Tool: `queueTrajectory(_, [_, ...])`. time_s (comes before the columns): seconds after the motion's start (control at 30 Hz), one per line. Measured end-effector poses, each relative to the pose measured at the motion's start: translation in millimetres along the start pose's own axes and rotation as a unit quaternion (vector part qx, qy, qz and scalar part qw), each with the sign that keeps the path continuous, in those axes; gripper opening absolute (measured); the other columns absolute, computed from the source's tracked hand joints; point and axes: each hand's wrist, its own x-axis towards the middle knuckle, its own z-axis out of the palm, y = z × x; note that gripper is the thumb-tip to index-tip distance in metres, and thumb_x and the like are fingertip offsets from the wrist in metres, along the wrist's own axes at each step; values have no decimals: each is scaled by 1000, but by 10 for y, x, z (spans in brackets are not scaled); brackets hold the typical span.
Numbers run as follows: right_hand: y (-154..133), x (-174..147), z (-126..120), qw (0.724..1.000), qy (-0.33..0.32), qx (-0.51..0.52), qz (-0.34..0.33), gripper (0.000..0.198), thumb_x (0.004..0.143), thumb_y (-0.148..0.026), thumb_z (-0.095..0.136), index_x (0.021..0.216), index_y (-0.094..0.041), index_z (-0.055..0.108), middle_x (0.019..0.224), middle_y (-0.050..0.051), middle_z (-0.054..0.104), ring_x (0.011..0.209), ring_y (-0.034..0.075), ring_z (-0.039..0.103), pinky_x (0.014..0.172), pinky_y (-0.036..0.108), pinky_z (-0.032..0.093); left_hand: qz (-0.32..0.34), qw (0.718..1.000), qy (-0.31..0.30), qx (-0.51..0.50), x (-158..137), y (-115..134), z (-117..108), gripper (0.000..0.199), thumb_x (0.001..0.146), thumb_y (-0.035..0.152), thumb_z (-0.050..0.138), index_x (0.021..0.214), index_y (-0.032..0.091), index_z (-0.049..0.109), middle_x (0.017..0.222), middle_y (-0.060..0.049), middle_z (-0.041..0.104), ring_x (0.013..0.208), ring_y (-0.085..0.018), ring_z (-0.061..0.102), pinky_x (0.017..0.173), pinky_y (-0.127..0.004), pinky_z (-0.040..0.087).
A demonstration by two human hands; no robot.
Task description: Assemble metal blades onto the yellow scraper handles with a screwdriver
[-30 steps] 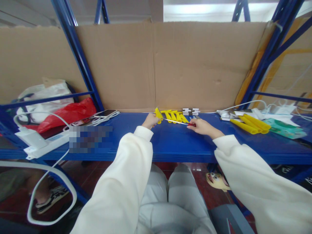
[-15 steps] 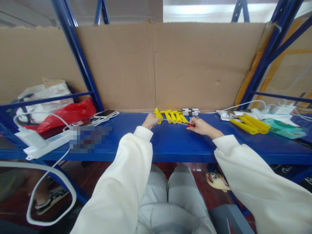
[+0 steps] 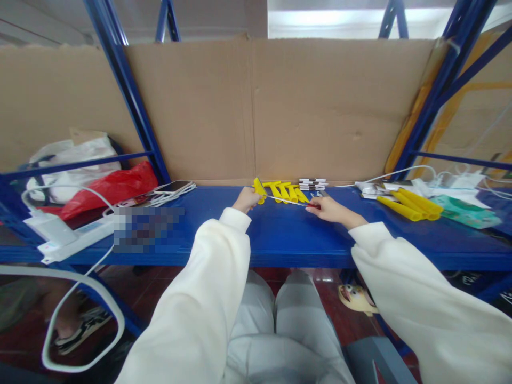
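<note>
My left hand [image 3: 247, 199] is closed around a small yellow plastic piece [image 3: 260, 189] with a flared top and a narrower stem, held just above the blue tabletop. In my right hand [image 3: 328, 208] is a screwdriver [image 3: 290, 201] by its red handle, fingers wrapped round it. The thin metal shaft runs left to the yellow piece; whether its tip touches is too small to tell. Behind the shaft lies a row of several similar yellow pieces [image 3: 284, 191]. A small stack of white-and-black items [image 3: 312, 184] lies just beyond my right hand.
Cardboard [image 3: 320, 112] walls off the back of the blue table [image 3: 296, 240]. To the right are several yellow tubes [image 3: 412, 204] and a green packet [image 3: 468, 212]. A white power strip [image 3: 86, 234], a phone [image 3: 175, 186], cables and a red bag [image 3: 112, 189] occupy the left. Another person's shoe [image 3: 82, 330] shows below.
The screwdriver's handle has shifted slightly within my right hand, whose fingers have moved a little. My left hand and the yellow piece stay in place.
</note>
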Motion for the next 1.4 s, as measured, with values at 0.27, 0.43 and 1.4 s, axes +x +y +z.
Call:
queueTrajectory(0.27, [111, 26, 65, 999, 37, 2, 8, 16, 86, -31, 69, 89, -21, 57, 83, 6, 72, 68, 19, 62, 63, 28, 43, 0, 1000, -4, 7, 14, -7, 6, 29, 85, 4, 61, 59, 16, 56, 40, 7, 39, 38, -7, 38, 40, -20, 28])
queueTrajectory(0.43, [75, 1, 41, 999, 25, -26, -2, 15, 91, -35, 63, 88, -21, 60, 80, 6, 72, 68, 19, 62, 64, 28, 42, -2, 1000, -5, 11, 32, -20, 1, 28, 83, 4, 61, 58, 16, 56, 40, 7, 40, 38, -9, 39, 43, -21, 31])
queueTrajectory(1.4, [-231, -102, -132, 984, -22, -176, 33, 20, 99, -38, 56, 101, -19, 62, 91, 12, 75, 82, 24, 69, 66, 28, 39, -1, 1000, -16, 24, 38, -38, 12, 32, 82, 2, 63, 55, 16, 53, 40, 7, 40, 38, -8, 38, 43, -20, 31])
